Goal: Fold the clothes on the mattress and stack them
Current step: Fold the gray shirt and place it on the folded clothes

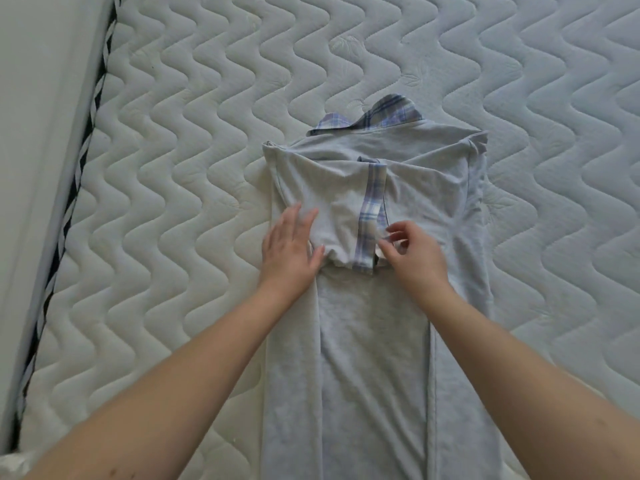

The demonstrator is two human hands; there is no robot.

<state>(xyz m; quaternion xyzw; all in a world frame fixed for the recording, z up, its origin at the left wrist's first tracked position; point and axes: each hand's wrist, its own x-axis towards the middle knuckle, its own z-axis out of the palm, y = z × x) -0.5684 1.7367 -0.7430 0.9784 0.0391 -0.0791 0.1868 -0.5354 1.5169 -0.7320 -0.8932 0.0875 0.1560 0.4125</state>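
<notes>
A long light grey garment with a blue plaid collar lies lengthwise on the white quilted mattress, collar at the far end. Both sides are folded inward, and the sleeves lie across the chest with plaid cuffs meeting near the middle. My left hand rests flat on the left folded sleeve, fingers straight. My right hand has its fingers curled and pinches the edge of the right sleeve's cuff beside the plaid strip.
The mattress's left edge, with dark and white striped piping, runs down beside a pale wall or bed frame. A bit of white shiny material shows at the bottom left corner.
</notes>
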